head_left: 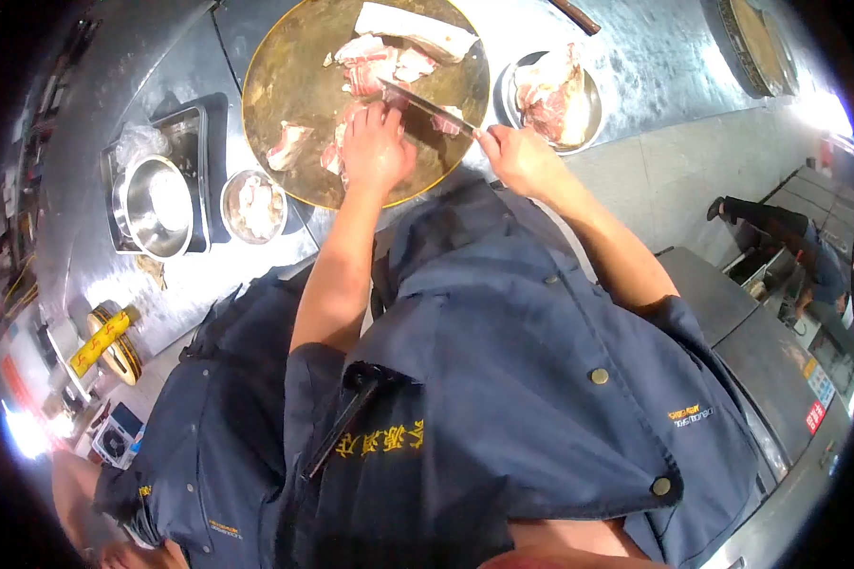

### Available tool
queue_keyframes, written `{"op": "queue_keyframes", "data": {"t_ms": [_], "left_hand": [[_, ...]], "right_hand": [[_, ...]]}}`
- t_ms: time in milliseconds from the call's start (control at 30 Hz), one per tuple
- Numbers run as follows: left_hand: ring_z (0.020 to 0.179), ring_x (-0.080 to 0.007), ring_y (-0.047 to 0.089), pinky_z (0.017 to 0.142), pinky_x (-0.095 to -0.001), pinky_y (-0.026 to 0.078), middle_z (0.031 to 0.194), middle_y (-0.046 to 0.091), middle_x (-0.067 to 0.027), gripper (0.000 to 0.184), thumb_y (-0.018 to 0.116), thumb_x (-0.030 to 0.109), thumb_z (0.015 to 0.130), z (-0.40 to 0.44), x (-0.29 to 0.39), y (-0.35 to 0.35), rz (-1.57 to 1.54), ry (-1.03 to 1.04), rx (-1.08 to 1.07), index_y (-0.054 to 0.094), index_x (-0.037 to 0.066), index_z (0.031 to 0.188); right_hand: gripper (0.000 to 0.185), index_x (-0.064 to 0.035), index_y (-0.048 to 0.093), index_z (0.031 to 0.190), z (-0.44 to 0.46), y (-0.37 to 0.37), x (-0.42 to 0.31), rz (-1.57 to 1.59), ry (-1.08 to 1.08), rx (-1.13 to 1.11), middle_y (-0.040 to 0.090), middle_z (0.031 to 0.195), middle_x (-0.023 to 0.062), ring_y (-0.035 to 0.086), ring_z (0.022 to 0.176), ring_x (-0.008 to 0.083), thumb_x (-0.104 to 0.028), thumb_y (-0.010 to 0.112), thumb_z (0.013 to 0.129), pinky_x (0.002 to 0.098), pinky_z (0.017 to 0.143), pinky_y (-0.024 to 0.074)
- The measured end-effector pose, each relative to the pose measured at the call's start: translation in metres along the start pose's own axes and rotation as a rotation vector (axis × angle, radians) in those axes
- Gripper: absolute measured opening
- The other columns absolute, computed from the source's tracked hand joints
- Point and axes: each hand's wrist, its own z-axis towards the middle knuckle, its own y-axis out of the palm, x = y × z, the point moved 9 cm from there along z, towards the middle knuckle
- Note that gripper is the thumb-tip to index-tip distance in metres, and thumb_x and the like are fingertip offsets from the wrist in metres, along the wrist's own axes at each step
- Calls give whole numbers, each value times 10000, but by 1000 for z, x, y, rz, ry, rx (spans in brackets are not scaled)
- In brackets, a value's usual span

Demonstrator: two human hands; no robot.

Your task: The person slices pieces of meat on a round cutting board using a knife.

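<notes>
On the round cutting board (270, 85) lie several pieces of raw meat (370, 66) and a long pale slab (417, 31). My right hand (520, 156) is closed round the handle of a knife (432, 107), whose blade points up and left over the board. My left hand (378, 147) presses with bent fingers on a piece of meat (332, 156) just below the blade. A smaller meat piece (289, 145) rests near the board's left side. Right of the board, a metal bowl (593, 128) holds a large chunk of meat (552, 100).
A small bowl of pale pieces (254, 207) stands left of the board, beside a black tray (199, 180) with a metal bowl (158, 207). Another round board (759, 47) is at the upper right. One person (199, 427) stands close at left; another (807, 251) is far right.
</notes>
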Motion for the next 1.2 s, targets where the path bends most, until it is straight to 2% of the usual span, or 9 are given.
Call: {"op": "queue_keyframes", "data": {"t_ms": [133,233,367,500,667,800,900,1000,1200], "left_hand": [[1153,-369,664,970,-464,555,1255,700,-127,338,703,115,807,21,-31,22,94,46,-127,713,93,1144],[814,-341,738,752,-429,582,932,756,-106,102,671,57,882,30,-83,14,-450,-358,-158,735,62,960],[836,-168,707,723,-302,559,961,713,-78,106,708,2,944,31,-111,-7,-1326,-563,-25,667,27,1039],[875,-169,706,694,-312,578,1052,709,-117,252,736,-2,983,-14,-140,17,-1848,-710,35,602,7,1196],[975,-227,721,779,-328,634,1155,680,-152,447,747,-47,929,-64,-159,43,-1293,-903,133,577,-15,1341],[1173,-285,673,924,-411,598,1360,602,-192,678,851,63,836,-58,-143,17,-921,-756,199,544,22,1439],[1386,-398,469,1180,-515,374,1371,576,-212,742,884,247,795,-31,-109,-13,-426,-575,273,558,96,1444],[1331,-399,496,1166,-506,382,1336,584,-207,715,876,198,770,-10,-108,-7,-219,-461,408,571,103,1409],[1175,-392,591,1034,-481,483,1301,560,-207,259,840,77,781,-22,-134,-7,-341,-408,288,726,64,1013]], "right_hand": [[552,42,719,969,1,-8,-3,1,2,-30,712,864,322,712,873,518,-435,486,1124,596,821,548],[534,42,717,989,-6,-12,7,102,37,5,712,880,325,712,895,519,-422,491,1129,586,827,540],[505,41,709,1013,-21,-39,10,263,83,133,697,874,322,721,916,486,-401,502,1138,553,822,532],[520,39,690,994,-24,-45,24,264,68,164,686,857,287,699,860,467,-417,493,1145,530,792,527],[496,37,698,1023,-26,-33,7,235,59,36,699,888,307,708,887,485,-404,503,1139,545,807,531],[478,39,711,1069,-22,-14,-22,231,15,-92,707,900,326,705,892,513,-390,510,1132,560,809,536],[497,39,719,1072,-7,-1,-38,147,-49,-115,714,918,332,704,911,521,-400,494,1132,563,833,546],[532,40,728,1065,3,6,-49,88,-68,-136,720,954,338,707,938,524,-427,482,1129,564,865,552],[545,44,722,1034,11,21,-16,104,-45,-201,713,920,345,703,902,533,-440,488,1126,573,827,554]]}}
